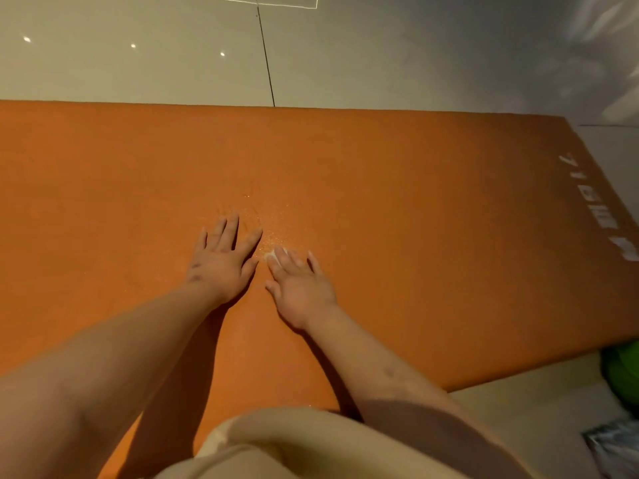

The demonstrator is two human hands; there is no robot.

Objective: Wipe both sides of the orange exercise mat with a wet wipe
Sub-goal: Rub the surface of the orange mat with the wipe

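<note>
orange exercise mat [415, 202]: spread flat on the floor, filling most of the view from the left edge to its short end at right; far long edge straight, near long edge passing under the person.

pale glossy floor tiles [138, 63]: visible beyond the mat and at lower right; dark joint line [266, 57] running down to the mat's far edge; three small light reflections [133, 46] at upper left.

bare forearms [121, 357]: both reaching forward from the bottom edge, over the mat's middle.

beige garment [311, 447]: bottom centre, overlapping the mat's near edge.

left hand [221, 264]: palm down, flat on the mat, fingers straight and slightly spread; released, holding nothing.

right hand [301, 285]: just beside the left, not touching it; palm down, fingers straight, not clenched; fingertips pressing on the wipe.

white lettering [594, 209]: printed along the mat's short right end; too blurred to read.

green item [622, 371]: on the floor at the right edge, near the mat's corner; kind not determinable.

shiny crinkled packet [615, 447]: bottom right corner, partly cut off.

damp glistening patch [273, 223]: on the mat just ahead of both hands.

wet wipe [276, 253]: small white wad on the mat's middle, under the right fingertips, mostly covered.
</note>
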